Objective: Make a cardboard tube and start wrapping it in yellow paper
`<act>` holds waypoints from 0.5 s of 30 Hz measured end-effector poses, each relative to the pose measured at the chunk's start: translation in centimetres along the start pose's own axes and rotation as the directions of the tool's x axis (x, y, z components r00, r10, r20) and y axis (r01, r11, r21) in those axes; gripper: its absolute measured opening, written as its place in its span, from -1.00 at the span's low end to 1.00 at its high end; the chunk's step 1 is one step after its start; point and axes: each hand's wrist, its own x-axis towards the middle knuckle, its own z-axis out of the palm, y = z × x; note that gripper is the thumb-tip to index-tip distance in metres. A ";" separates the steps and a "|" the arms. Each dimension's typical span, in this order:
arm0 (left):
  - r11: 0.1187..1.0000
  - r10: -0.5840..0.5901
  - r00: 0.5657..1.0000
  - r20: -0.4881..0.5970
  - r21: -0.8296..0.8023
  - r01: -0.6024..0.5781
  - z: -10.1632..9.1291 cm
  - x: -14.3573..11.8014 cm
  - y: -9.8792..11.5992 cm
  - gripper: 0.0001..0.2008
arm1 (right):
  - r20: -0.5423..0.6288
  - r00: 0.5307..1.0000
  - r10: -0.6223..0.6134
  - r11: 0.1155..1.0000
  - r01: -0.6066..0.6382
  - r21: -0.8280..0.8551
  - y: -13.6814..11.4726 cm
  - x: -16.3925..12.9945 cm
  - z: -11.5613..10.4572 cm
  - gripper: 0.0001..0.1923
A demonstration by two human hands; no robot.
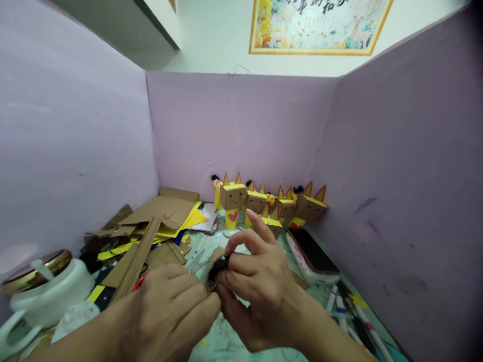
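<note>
Purple partition walls [75, 151] enclose a cluttered craft table [222, 342], with a heap of cardboard scraps [151, 226] at left and a white jar [49, 291] nearer. Along the back wall stand several finished cardboard figures [271, 201] with pointed ears, so much work looks done. At centre, the left hand [166, 311] and right hand [260, 296] pinch together on a small dark piece [218, 269] against brown card, apparently another figure unfinished.

Centre: a small piece [218, 269] is held between the left hand [166, 306] and the right hand [256, 286].
Behind: figures [264, 201] are lined along the back wall [241, 125].
Left: cardboard [151, 226] is piled; a jar [45, 286] is set before it.
Right: a phone [311, 251] is laid, with pens [350, 311] before it.
</note>
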 end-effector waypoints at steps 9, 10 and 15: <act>0.985 -0.106 0.994 0.016 -0.138 0.107 -0.4 -0.4 0.2 -0.76 | 0.093 0.994 -0.059 0.998 0.063 -0.031 0.1 -0.2 0.0 -0.83; 0.984 -0.111 0.994 0.012 -0.140 0.112 -0.4 -0.4 0.2 -0.75 | 0.099 0.992 -0.072 0.996 0.076 -0.043 0.2 -0.2 0.0 -0.83; 0.977 -0.151 0.988 -0.025 -0.157 0.145 -0.2 -0.3 0.4 -0.73 | 0.085 0.991 -0.106 0.989 0.114 -0.099 0.3 -0.3 0.0 -0.77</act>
